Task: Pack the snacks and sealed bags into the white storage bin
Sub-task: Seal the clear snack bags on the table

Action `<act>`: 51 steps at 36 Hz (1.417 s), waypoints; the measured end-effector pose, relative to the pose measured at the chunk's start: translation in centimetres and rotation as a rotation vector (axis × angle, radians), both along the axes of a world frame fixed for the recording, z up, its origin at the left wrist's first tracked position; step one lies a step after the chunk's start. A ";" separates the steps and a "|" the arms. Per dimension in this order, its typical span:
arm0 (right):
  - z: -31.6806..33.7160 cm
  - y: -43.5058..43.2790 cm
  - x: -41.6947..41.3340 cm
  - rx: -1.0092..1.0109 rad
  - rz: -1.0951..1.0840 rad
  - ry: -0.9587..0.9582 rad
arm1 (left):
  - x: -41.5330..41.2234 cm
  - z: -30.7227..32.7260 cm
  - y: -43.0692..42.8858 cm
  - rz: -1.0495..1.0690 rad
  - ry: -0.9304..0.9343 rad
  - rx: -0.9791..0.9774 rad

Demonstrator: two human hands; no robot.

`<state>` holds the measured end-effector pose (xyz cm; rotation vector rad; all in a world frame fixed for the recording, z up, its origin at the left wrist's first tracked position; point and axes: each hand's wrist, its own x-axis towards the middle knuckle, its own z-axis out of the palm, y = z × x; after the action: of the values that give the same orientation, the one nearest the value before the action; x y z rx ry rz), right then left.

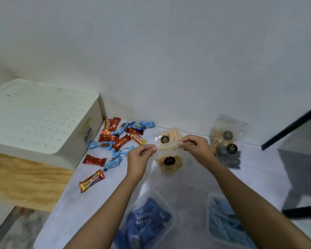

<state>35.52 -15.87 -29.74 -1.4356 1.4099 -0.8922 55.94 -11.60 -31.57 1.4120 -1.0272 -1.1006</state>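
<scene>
Looks like a plain room at home: bare white wall (169, 51) beyond the hands, white tabletop (187, 180) under them, wooden bench (25, 180) to their left w/ a white storage bin (39, 115)

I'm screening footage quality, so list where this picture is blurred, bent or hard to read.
Head view: wide-angle bending curves the white storage bin and the wall line. The clear tubs near the bottom edge are soft and smeared. Wrapper print on the snack bars is mostly unreadable. Both hands, left hand and right hand, are slightly blurred pinching the clear bag. Lighting is flat with faint shadows.
</scene>
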 end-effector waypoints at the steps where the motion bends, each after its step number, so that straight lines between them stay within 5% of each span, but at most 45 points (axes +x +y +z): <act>1: 0.0 0.5 -1.0 -0.007 -0.054 -0.014 | -0.9 0.2 -0.4 -0.026 0.005 -0.011; 20: -0.9 6.7 -6.6 -0.052 -0.312 -0.084 | -7.4 0.4 -2.8 -0.335 -0.084 -0.047; 30: -1.7 6.4 -6.5 -0.088 -0.264 0.185 | -7.9 -0.4 -2.8 -0.482 -0.171 -0.061; 51: 0.1 5.0 -4.5 0.022 -0.150 0.436 | -8.6 -0.9 -3.1 -0.524 -0.359 -0.171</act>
<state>30.98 -10.85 -29.65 -1.5857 1.8628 -0.6742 47.33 -14.66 -32.44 1.2570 -1.7795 -1.1072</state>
